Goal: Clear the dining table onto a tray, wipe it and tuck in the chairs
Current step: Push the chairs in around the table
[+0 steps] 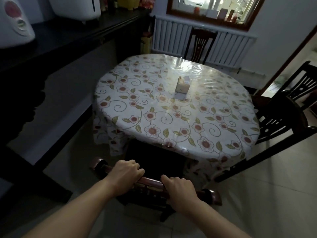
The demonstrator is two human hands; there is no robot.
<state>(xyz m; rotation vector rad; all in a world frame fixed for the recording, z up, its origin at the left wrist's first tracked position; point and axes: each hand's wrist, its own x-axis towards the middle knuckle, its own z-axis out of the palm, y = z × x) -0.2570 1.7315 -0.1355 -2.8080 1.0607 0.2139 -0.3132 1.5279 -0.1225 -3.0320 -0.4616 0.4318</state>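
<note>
Grip: left hand and right hand were both closed over the chair top rail.
Rail axis: ran 10 to 4 o'clock.
Table: lay at 12 o'clock from the grip; seat partly under its edge.
Nearer: left hand.

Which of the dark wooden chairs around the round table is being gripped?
The near chair: both the left hand and right hand clasp its top rail. The others stand untouched.
</note>
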